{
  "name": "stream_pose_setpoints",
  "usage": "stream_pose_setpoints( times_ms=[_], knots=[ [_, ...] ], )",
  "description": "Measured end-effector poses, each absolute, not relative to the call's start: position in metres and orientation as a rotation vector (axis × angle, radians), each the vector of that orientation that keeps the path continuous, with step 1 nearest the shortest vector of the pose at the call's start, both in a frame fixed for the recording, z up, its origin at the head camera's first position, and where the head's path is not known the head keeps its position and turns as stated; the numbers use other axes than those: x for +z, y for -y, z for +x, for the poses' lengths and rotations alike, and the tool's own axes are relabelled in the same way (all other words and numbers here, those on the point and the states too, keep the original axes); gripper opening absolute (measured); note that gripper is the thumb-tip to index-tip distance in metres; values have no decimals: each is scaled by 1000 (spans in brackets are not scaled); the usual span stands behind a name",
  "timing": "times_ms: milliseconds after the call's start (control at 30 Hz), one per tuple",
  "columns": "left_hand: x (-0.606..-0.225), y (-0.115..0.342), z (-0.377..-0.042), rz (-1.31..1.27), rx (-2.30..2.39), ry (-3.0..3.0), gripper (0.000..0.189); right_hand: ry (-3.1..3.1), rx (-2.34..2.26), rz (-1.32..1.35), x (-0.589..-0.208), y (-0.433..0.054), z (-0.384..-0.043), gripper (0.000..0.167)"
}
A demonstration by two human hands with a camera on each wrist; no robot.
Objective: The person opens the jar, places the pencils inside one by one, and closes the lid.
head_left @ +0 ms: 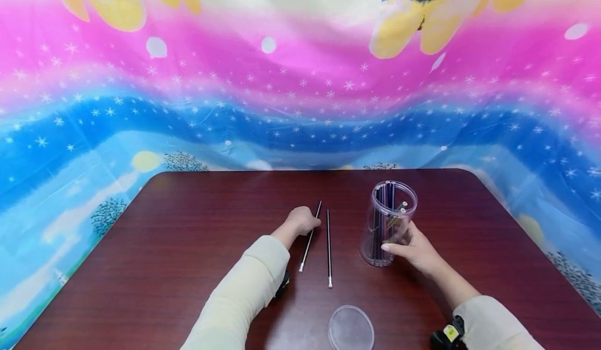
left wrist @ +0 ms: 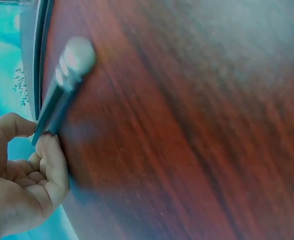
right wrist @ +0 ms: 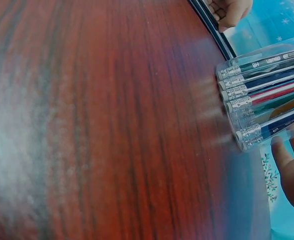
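Observation:
Between its thumb and index finger, my left hand pinches a dark pencil near the middle of the table. The eraser end of that pencil points toward the left wrist camera. Just right of it, a second dark pencil lies on the table with its eraser end toward me. My right hand grips the side of a clear plastic jar, which stands open-topped on the table. Inside are several pencils, most with their eraser ends down at the jar's base.
A round clear lid lies flat near the front of the brown wooden table. Behind the table hangs a colourful printed cloth. A black wrist device shows by the right sleeve.

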State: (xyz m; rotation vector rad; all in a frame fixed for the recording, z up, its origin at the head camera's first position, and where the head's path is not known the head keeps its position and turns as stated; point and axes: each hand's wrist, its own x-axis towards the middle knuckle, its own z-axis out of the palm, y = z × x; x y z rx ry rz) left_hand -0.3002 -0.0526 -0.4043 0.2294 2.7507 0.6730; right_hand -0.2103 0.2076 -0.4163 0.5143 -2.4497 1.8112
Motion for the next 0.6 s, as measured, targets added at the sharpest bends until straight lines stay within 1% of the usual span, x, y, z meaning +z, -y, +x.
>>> stream_pose_setpoints(
  times_ms=[167, 267, 333, 500, 533, 600],
  knots=[
    [-406, 61, -304, 152, 954, -2605, 42, 2448, 1827, 517, -416, -208, -211, 62],
    [-401, 65, -305, 144, 1115, -2527, 39, 2459, 1822, 517, -416, -208, -211, 63],
    [-395, 67, -305, 163, 1209, -2489, 33, 2468, 1815, 510, -416, -208, -211, 64],
    [-381, 69, -303, 208, 1432, -2397, 6, 2460, 1829, 502, -417, -209, -211, 65],
    [-378, 68, -303, 212, 1471, -2379, 3, 2454, 1835, 503, -417, -208, -211, 65],
    [-371, 68, -303, 224, 1541, -2345, 9, 2443, 1843, 509, -417, -208, -211, 64]
  ],
)
